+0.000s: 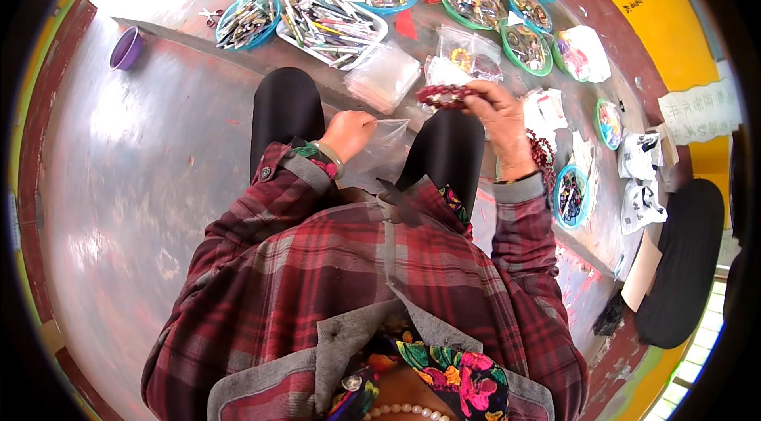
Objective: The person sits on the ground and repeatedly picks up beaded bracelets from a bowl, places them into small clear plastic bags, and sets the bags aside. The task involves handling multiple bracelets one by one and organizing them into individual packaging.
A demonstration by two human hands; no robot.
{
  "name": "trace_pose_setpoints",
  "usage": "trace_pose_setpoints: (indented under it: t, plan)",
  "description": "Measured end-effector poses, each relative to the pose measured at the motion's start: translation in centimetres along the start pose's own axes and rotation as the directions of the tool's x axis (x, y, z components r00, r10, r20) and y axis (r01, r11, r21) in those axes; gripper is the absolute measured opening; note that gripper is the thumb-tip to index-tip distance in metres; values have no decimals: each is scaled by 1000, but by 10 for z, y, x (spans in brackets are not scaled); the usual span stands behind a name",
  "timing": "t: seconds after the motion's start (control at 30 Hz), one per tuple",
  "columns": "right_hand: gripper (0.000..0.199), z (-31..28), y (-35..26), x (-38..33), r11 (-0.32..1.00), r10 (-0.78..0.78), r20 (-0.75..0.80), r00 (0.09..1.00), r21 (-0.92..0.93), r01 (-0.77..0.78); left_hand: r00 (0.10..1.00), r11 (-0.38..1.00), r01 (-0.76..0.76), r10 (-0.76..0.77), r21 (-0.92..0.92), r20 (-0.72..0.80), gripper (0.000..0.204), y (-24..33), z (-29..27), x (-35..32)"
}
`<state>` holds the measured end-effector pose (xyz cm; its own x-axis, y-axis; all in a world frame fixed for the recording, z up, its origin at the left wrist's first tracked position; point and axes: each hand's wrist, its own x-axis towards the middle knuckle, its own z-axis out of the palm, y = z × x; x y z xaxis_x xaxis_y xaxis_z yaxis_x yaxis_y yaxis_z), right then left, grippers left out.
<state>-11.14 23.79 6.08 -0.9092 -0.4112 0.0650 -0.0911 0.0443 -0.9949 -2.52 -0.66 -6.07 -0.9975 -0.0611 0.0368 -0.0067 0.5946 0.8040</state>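
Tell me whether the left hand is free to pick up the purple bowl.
Probably not: the left hand is busy pinching a clear plastic bag, and the purple bowl sits far off to its left, across bare floor.

Left hand [347, 134] fingertips hidden behind the clear plastic bag [379, 153], so its grip can't be judged fully. Bag's lower part is lost behind the plaid sleeve [277, 183] beside it. Red bead bracelet [444, 95]: its end is covered by the right hand [498, 124] fingers. Dishes [476, 1] beyond the bag hold contents too small to tell. Top dishes cut off by the frame edge. Dark shape [682, 262] right of the bag unidentifiable.
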Motion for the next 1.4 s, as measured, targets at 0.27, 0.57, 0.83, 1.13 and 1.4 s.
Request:
trace_pose_setpoints:
  t: [0.27,0.57,0.83,1.13,1.4]
  plan:
    - [18,55,31,3,995,8,310,951,-99,24,999,999,35,-34,-34,40,21,5,-5,-1]
    - [18,39,36,-2,952,67,356,932,-301,47,997,996,-17,24,-86,76,21,3,-4,2]
    - [14,68,33,-5,564,-172,552,816,-624,541,987,991,-130,126,28,102,21,-2,1,3]
    - [16,95,62,-15,448,-140,568,811,-695,563,987,996,-93,89,20,131,18,11,-8,-1]
    - [25,71,56,-15,860,-33,188,982,-496,124,985,987,-158,159,-16,70,17,6,-12,-2]
